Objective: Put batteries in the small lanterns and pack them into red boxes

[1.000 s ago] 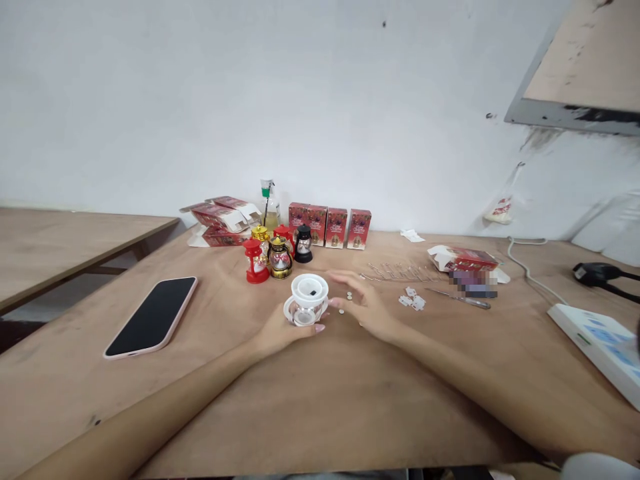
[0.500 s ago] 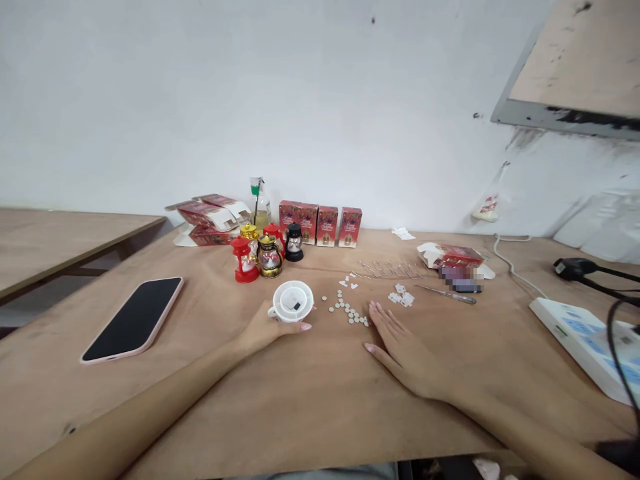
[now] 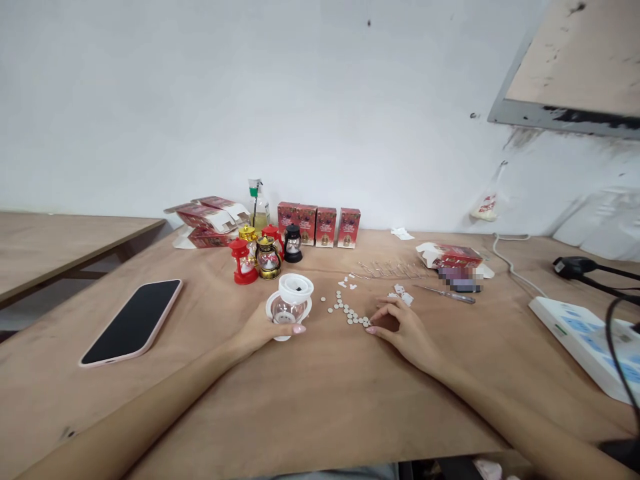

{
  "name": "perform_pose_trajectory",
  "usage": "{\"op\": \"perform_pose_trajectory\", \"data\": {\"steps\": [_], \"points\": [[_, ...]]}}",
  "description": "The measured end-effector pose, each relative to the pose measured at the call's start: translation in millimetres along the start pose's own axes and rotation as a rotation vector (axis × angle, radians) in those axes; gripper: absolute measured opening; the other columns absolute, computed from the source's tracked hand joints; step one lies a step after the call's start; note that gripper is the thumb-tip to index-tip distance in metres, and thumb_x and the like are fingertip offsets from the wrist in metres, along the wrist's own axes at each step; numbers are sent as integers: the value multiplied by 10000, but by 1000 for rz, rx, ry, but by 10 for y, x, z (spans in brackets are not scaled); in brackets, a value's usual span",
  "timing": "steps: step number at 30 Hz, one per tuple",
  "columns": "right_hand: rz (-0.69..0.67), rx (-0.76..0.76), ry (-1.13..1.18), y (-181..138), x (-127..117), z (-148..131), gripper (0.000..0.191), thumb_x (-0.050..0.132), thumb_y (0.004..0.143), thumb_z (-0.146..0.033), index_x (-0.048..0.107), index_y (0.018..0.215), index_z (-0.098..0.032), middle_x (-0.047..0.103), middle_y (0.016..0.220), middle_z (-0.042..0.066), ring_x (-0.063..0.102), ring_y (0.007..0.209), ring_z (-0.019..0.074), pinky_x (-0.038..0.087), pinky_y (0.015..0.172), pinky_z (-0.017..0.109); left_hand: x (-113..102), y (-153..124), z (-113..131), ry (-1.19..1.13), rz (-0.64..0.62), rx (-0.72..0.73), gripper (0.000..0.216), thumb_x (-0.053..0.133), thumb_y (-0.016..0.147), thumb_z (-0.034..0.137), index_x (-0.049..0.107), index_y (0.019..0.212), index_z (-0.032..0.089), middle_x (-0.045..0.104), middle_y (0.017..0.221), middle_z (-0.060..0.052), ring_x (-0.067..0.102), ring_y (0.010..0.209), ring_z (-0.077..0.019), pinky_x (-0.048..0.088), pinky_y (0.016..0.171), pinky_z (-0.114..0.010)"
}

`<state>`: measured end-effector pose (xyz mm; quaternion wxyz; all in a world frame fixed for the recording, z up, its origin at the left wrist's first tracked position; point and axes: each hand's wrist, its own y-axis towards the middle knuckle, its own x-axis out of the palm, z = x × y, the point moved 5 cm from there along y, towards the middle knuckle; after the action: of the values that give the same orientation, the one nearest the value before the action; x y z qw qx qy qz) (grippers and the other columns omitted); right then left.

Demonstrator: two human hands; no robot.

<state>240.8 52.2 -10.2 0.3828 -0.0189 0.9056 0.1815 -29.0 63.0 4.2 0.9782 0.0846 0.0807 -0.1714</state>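
In my left hand is a small white lantern with a clear globe. My fingers wrap its side, the thumb lies across the front, and its open round base is uppermost. My right hand rests on the table at the right end of a scatter of small round button cells. Its thumb and index fingertip meet in a pinch on a button cell at the edge of the group. Small white plastic pieces lie just beyond the right hand.
Red, gold and black lanterns stand at the back left, before red boxes and a bottle. A phone lies left. Thin metal pieces, a screwdriver, an opened box and a power strip are right.
The white lantern has tilted in my left hand, so its clear globe now shows. My right hand has gone from lying flat to a pinch at the button cells.
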Motion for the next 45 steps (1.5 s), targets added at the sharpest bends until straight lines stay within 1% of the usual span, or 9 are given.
{"op": "perform_pose_trajectory", "data": {"steps": [6,11,17,24,30,33,36,41,45], "points": [[-4,-27,16,53,18,10,143,624,792,-344,654,716,-226,598,1106,82,552,1117,256,421,965,426,-23,-38,23,104,105,78,485,770,551,484,545,817,146,635,915,-78,586,887,-223,483,847,-365],[-22,-34,3,80,19,14,123,637,792,-342,644,790,-219,621,1059,79,580,1047,244,443,924,418,3,-102,64,177,141,95,603,818,521,400,574,1009,142,663,1041,-101,594,1004,-271,472,935,-429],[-2,-121,-55,88,26,38,135,608,830,-331,678,802,-218,600,1107,86,591,1037,231,456,907,390,55,-111,82,270,99,193,578,806,571,374,589,1057,149,666,1066,-107,633,967,-273,532,848,-419],[-39,-274,-134,164,48,73,194,505,898,-344,617,823,-205,638,868,70,605,838,215,496,779,374,45,-105,62,320,112,293,468,772,641,340,601,1049,186,641,1140,-85,614,1012,-263,543,829,-385],[2,-209,-118,272,57,44,269,422,922,-408,526,779,-206,634,818,84,601,786,235,487,738,403,55,-117,100,363,132,329,469,752,660,326,572,1073,196,664,1085,-67,632,963,-246,537,810,-362],[40,-106,100,289,71,-126,246,404,933,-419,475,822,-212,667,845,81,638,799,216,499,742,384,67,-129,139,441,159,371,460,735,679,302,554,1088,197,667,1069,-61,638,924,-223,526,817,-353],[57,-111,361,304,86,-486,224,455,923,-419,480,844,-211,684,913,72,656,880,187,515,744,330,77,-150,189,501,186,449,444,725,690,314,549,1083,203,668,1072,-66,635,931,-219,512,835,-351],[78,-390,556,345,42,-1245,115,664,810,-280,598,761,-200,698,817,20,655,785,147,519,722,288,41,-168,209,491,247,480,403,689,730,319,549,1085,189,656,1082,-86,625,962,-224,502,830,-357],[224,-606,415,285,8,-1594,94,702,766,-167,617,773,-206,702,757,-16,650,674,114,528,641,238,-30,-180,173,482,376,438,371,657,751,311,534,1079,189,635,1067,-80,614,954,-222,501,819,-365]]}}
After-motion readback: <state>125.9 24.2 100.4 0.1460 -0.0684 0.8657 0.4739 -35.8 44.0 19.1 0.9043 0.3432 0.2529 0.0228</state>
